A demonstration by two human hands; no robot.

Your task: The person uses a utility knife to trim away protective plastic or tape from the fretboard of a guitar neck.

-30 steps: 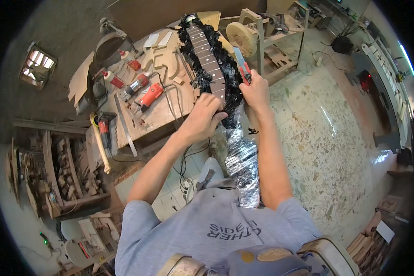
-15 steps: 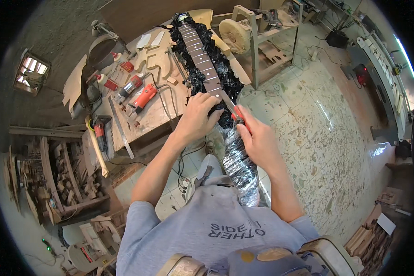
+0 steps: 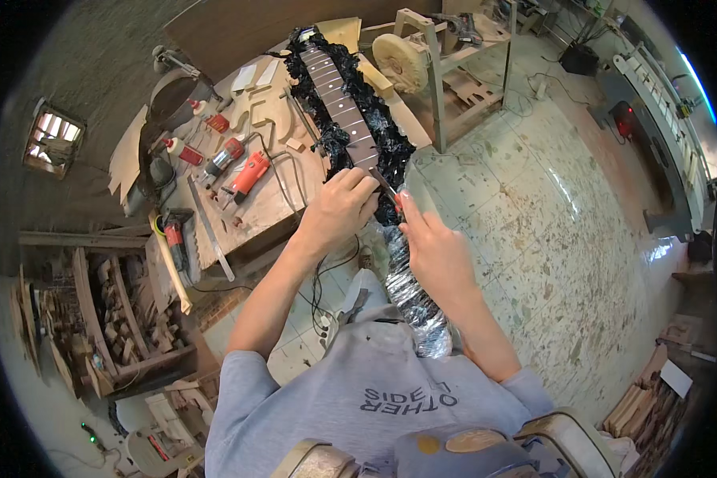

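Observation:
A guitar neck (image 3: 341, 105) with a dark, dotted fretboard and bright frets lies lengthwise before me. Crumpled black plastic film (image 3: 390, 135) surrounds it, and clear shiny wrap (image 3: 416, 291) covers the part close to my body. Over the fretboard's near end, my left hand (image 3: 341, 209) is closed, its fingers curled against the neck; its fingertips are partly hidden. My right hand (image 3: 436, 253) grips a red-handled tool with a narrow metal blade (image 3: 384, 182). The blade slants across the near end of the fretboard, close to my left fingertips. Its exact kind cannot be made out.
On the wooden workbench (image 3: 255, 227) to the left lie a red power tool (image 3: 247, 177), a heat gun (image 3: 224, 157), red-and-white bottles (image 3: 183, 150), a long metal strip (image 3: 211, 231) and cables. A buffing wheel (image 3: 400, 62) on a stand is at the far right.
My right hand and the blade have shifted slightly left and away from me, with the blade lying more aslant. My left fingers have drawn in closer. The view has moved slightly.

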